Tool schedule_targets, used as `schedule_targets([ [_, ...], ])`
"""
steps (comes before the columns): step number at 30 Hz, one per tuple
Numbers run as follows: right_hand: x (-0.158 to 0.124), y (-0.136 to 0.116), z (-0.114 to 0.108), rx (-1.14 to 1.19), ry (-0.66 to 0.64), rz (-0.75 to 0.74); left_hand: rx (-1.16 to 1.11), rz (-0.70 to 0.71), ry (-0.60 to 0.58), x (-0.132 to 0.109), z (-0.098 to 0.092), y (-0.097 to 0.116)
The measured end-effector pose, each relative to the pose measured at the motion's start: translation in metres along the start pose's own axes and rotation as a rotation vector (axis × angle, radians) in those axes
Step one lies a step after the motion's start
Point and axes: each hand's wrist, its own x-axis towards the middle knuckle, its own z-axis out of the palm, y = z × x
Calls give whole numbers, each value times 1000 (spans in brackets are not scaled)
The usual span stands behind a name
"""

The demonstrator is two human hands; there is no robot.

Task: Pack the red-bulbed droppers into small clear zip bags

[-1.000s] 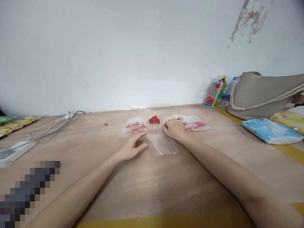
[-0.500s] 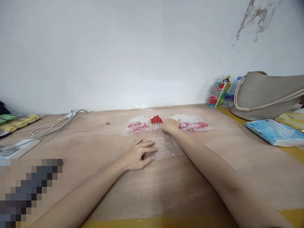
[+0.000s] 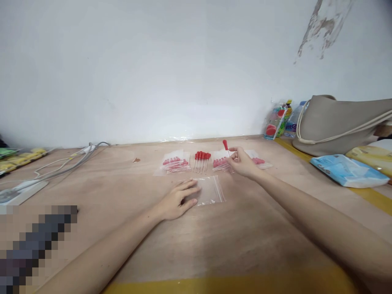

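Observation:
Pinched in the fingers of my right hand (image 3: 241,162) is a dropper (image 3: 225,145) with a red bulb, held bulb up above the table. My left hand (image 3: 179,200) lies flat with fingers spread, its fingertips on the left part of a clear zip bag (image 3: 211,192). Behind that bag several loose red-bulbed droppers (image 3: 201,160) lie in a row, bulbs away from me. To their left is a pile of bagged droppers (image 3: 176,162). Another pile of bagged droppers (image 3: 219,162) sits to the right, partly hidden behind my right hand.
At the right are a grey bag (image 3: 343,122), a blue packet (image 3: 349,169) and several bottles (image 3: 275,122) by the wall. Cables (image 3: 70,163) and a white power strip (image 3: 26,192) lie on the left, with yellow packs (image 3: 23,159) behind. A pixelated dark object covers the lower left.
My right hand has lifted one dropper from the loose row and moved right and slightly up with it. My left hand stays on the zip bag. The view has shifted slightly.

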Motion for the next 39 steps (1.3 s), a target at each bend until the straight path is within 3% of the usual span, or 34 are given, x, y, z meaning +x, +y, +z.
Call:
schedule_targets([
  [4,-33,11,7,375,-96,65,35,-10,-29,0,1,-3],
  [11,-49,12,21,587,7,213,14,-9,-20,0,2,-3],
  [23,-43,24,30,646,145,191,1,16,10,1,3,-5],
  [35,-58,7,33,871,41,312,20,4,18,0,1,-2],
  [39,-60,6,26,751,-77,228,5,4,30,1,1,0],
])
